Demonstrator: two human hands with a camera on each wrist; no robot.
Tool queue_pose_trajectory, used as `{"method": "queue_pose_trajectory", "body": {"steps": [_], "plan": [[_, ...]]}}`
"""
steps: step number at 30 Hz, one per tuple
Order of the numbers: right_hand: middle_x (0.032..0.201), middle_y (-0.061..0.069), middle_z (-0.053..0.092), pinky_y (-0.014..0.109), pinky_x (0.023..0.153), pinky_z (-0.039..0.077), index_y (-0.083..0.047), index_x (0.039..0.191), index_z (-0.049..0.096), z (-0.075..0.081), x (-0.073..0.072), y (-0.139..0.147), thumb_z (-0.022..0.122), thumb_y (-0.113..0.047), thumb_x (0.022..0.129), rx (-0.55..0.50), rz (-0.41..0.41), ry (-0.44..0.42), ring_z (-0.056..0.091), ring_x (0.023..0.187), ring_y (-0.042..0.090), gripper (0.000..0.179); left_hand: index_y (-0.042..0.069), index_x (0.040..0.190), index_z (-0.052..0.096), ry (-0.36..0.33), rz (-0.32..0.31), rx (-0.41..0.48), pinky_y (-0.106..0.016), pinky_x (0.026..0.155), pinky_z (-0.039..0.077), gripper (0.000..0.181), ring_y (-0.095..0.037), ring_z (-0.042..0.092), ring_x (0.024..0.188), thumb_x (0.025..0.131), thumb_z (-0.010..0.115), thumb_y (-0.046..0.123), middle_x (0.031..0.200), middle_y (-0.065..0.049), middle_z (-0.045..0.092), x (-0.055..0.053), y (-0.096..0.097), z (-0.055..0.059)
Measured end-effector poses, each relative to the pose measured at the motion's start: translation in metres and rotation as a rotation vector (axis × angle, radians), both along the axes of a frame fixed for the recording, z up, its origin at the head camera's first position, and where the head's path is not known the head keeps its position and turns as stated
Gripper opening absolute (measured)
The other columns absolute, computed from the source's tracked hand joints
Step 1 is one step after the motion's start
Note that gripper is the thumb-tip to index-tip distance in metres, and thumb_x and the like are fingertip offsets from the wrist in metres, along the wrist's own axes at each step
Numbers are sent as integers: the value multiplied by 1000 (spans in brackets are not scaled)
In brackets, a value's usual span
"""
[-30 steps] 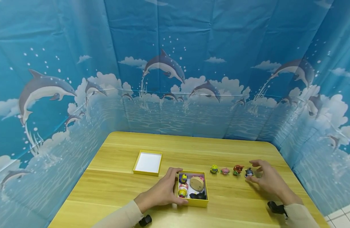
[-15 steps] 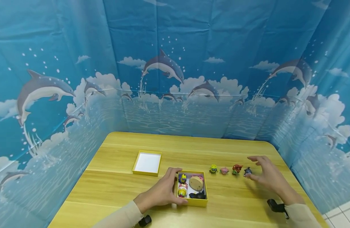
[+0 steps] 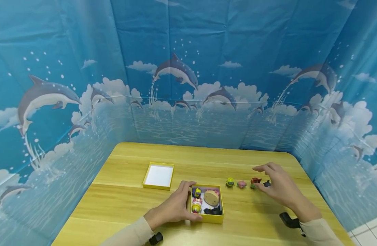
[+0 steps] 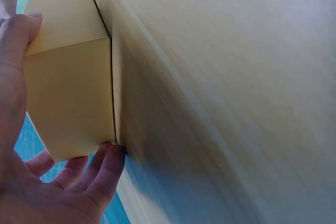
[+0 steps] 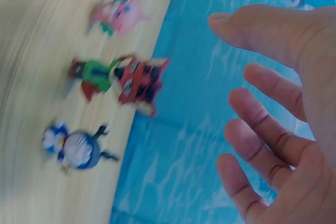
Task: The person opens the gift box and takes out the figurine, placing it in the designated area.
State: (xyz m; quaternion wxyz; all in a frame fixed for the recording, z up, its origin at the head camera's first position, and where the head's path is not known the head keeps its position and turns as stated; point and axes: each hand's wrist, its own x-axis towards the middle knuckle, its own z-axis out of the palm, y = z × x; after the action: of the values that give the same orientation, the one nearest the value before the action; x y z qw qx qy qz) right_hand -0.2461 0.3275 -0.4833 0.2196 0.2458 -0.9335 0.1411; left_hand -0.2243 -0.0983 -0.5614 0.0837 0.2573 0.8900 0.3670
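My left hand point(image 3: 173, 206) grips a small yellow box point(image 3: 213, 220), thumb on its near side and fingers at the far side; the left wrist view shows the box's plain wall point(image 4: 71, 100) between them. Inside lie a purple-and-yellow figure point(image 3: 197, 192), a pink-and-yellow one point(image 3: 196, 204), a round beige piece point(image 3: 211, 198) and a black piece point(image 3: 213, 210). My right hand point(image 3: 280, 188) hovers with spread fingers by a red-headed fox figure point(image 5: 139, 80) in a green outfit and a dark-hooded figure point(image 5: 81, 150). It holds nothing. In the head view it partly covers both.
The box's lid point(image 3: 159, 175), white inside, lies to the left on the wooden table point(image 3: 121, 198). Left of the fox figure stand a pink figure point(image 3: 241, 184) and a yellow-green one point(image 3: 229, 182), in one row. A blue dolphin-print curtain point(image 3: 188, 126) hangs behind the table.
My right hand has left the dark-hooded figure, which stays standing, and moved left over toward the fox figure. My left hand keeps its hold on the box.
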Motion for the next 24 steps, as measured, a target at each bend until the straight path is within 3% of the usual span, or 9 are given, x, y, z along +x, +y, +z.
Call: {"method": "queue_pose_trajectory", "body": {"steps": [6, 9, 13, 24], "plan": [[115, 0, 77, 48, 82, 62, -18, 126, 83, 7, 5, -24, 109, -21, 81, 30, 86, 100, 71, 100, 23, 52, 14, 180, 31, -4, -6, -3, -35, 116, 60, 128, -11, 63, 126, 85, 100, 67, 162, -9, 49, 1, 1, 3], [112, -3, 77, 41, 78, 59, -20, 125, 84, 9, 6, -38, 107, -20, 84, 34, 135, 114, 67, 93, 15, 47, 13, 180, 31, -3, -13, -2, -35, 115, 61, 128, -12, 63, 126, 85, 100, 67, 162, -10, 49, 2, 1, 4], [112, -4, 78, 40, 78, 60, -20, 125, 84, 10, 7, -58, 107, -21, 84, 55, 214, 112, 69, 93, 16, 47, 11, 179, 32, 5, -15, 3, -36, 115, 61, 129, -12, 64, 125, 85, 101, 65, 162, -12, 49, 3, 1, 5], [117, -5, 75, 46, 89, 58, -23, 127, 85, -6, 13, -103, 98, -33, 97, 157, 268, -92, 66, 107, 15, 34, 13, 180, 32, 4, -7, 2, -38, 118, 61, 129, -13, 65, 127, 84, 100, 68, 162, -9, 50, 2, 2, 3]]}}
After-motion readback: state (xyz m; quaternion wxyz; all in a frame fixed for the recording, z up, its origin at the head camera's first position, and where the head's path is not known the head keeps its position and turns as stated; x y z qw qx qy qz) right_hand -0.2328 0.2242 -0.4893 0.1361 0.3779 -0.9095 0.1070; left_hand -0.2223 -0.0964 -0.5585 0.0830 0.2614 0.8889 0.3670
